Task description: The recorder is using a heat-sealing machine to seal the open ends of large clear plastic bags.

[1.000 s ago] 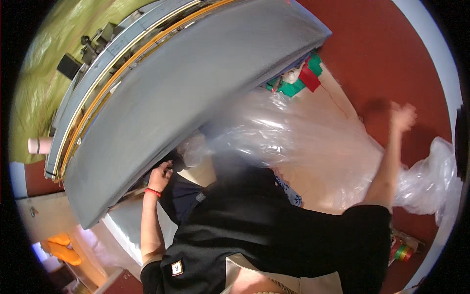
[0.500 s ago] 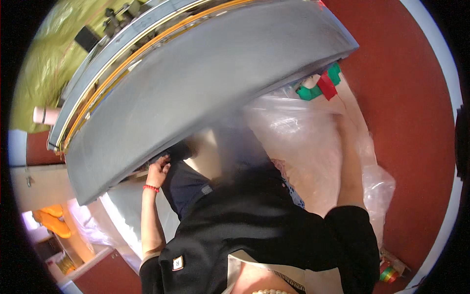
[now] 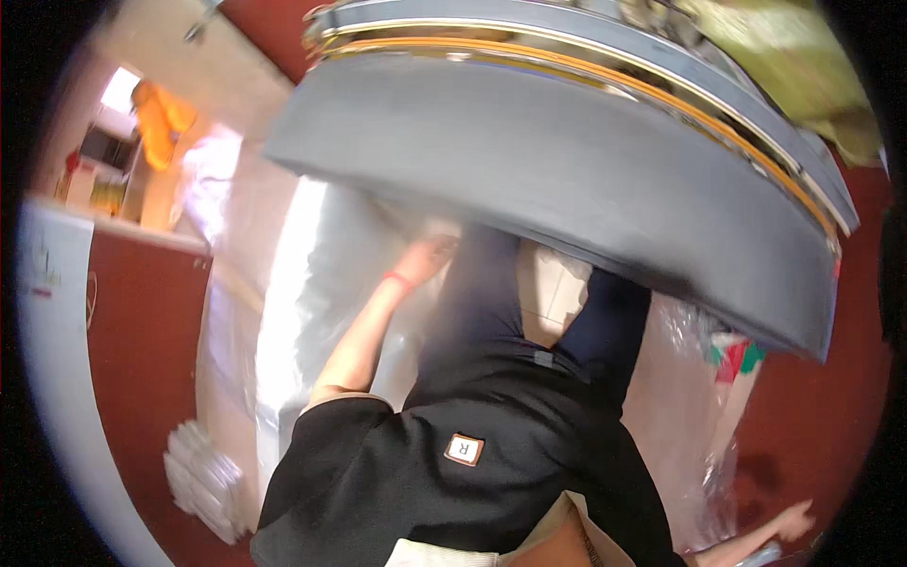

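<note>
A long grey machine panel, topped by orange and pale rails, spans the upper part of the head view before my legs. My left hand, a red bracelet at its wrist, is beside my left thigh, below the panel's lower edge. Motion smears its fingers, and I see nothing held. Far out at the lower right, my right hand is at the end of a stretched arm, over the red floor near a clear plastic-looking thing. It looks small and blurred there, so its grip is unclear.
Clear plastic sheeting is on my left, with a pale bundle beside it. Red, green and white cloth lies under the panel's right end. Yellow-green wrapping is behind the machine. Orange items appear far left.
The view has turned, so the panel now slopes down to the right. My left hand has left the panel's lower edge. My right hand has swung outward to the lower right.
</note>
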The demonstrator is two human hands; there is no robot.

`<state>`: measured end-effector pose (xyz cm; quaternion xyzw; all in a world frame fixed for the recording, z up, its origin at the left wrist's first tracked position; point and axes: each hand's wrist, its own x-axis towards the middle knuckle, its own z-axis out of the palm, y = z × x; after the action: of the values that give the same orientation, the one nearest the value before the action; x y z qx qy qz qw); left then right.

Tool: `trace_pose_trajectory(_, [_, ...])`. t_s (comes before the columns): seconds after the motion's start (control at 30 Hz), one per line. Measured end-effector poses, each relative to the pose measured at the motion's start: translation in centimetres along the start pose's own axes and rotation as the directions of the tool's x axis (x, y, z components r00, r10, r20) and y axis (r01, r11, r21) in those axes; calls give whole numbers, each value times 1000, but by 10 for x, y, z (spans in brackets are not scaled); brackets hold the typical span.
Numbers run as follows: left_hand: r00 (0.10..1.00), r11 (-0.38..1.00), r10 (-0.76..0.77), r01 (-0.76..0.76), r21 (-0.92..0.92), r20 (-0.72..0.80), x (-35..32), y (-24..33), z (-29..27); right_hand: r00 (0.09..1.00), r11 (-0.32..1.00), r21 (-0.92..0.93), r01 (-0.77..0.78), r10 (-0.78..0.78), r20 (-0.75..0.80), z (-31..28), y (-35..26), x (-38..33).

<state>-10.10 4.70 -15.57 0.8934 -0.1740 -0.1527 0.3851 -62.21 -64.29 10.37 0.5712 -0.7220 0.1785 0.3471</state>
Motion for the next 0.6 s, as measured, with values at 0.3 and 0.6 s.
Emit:
trace_pose_trajectory(0.3, [952, 984, -179, 179, -22, -247, -57, -60, -53, 311, -818, 569, 83, -521, -795, -353, -290, -234])
trace_pose_trajectory(0.6, [840, 952, -295, 299, -64, -456, -57, -151, -121, -2, -911, 184, -369, -197, -980, -552, -288, -296])
